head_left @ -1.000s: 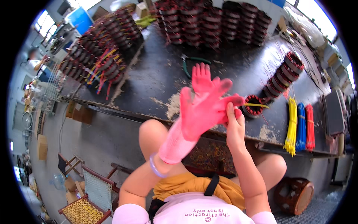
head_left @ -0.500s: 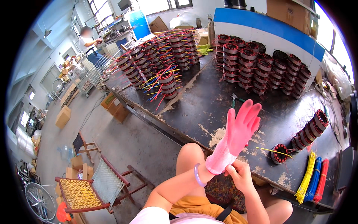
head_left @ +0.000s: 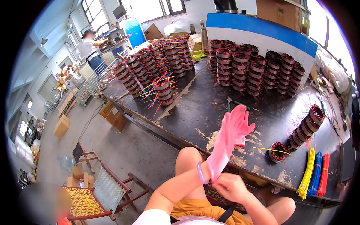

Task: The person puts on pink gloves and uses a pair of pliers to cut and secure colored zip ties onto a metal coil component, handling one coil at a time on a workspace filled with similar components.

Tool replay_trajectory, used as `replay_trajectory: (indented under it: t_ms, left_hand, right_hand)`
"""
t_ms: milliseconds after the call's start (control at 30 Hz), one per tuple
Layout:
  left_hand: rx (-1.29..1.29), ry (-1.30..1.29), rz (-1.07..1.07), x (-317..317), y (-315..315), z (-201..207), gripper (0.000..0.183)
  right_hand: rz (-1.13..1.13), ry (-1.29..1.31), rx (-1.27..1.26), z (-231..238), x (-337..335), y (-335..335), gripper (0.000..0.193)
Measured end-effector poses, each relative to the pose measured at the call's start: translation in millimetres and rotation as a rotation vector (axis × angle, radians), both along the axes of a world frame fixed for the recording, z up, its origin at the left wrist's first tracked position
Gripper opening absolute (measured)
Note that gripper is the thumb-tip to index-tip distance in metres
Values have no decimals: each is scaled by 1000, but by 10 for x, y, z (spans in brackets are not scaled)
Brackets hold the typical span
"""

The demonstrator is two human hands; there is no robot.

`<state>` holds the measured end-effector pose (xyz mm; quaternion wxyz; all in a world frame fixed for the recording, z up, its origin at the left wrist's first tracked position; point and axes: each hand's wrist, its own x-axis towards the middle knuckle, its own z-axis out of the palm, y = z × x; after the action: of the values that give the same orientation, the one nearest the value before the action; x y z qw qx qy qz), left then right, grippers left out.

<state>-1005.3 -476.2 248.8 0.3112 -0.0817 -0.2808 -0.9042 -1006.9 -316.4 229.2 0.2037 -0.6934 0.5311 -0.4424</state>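
My left hand [head_left: 229, 129] wears a pink work glove with a paler knit cuff [head_left: 217, 161], its fingers stretched up over the near edge of the table. Pinching the hem of that cuff at the wrist is my bare right hand [head_left: 231, 186], its fingers closed. Just right of the gloved palm shows more pink with a red hem [head_left: 240, 145], apparently a second glove partly hidden; whether the left hand touches it I cannot tell. Green-handled pliers [head_left: 237, 102] lie beyond the fingertips. A purple bangle [head_left: 201, 173] circles my left forearm.
Stacked wound motor stators [head_left: 240, 63] crowd the back of the dark table [head_left: 191, 108]. At right are a leaning stator stack [head_left: 308, 125], a single stator [head_left: 277, 152] and yellow, blue and red wire bundles [head_left: 318, 174]. Woven chairs [head_left: 84, 200] and a blurred person [head_left: 45, 202] are at left; another person [head_left: 89, 48] stands farther back.
My gloved left hand has turned from palm-facing to nearly edge-on, baring the red-hemmed pink piece. My right hand has shifted left along the cuff. A blurred person has appeared at lower left.
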Motion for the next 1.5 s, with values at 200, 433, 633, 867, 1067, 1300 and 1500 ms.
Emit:
replay_trajectory:
  t_ms: [200,433,633,867,1067,1300,1500]
  left_hand:
    - [229,-172,9,54,449,351,66]
    - [10,-231,-527,488,839,175,61]
    - [-154,-125,-720,454,1027,392,57]
    - [-212,-127,-762,485,1061,320,52]
    - [-163,-145,-534,597,757,407,48]
    - [-239,-289,-152,960,197,452,44]
    - [-660,-915,113,2364,-672,297,52]
  right_hand:
    - [-1,120,-25,-131,-34,24,13]
    - [-157,-986,499,-372,-336,158,33]
    - [-30,-1329,520,-317,-193,103,30]
    - [32,-1439,524,-305,-142,-3,28]
    - [280,-1554,506,-238,38,-511,25]
    - [267,-1116,571,-222,320,-568,20]
    - [823,-493,560,-236,810,-288,26]
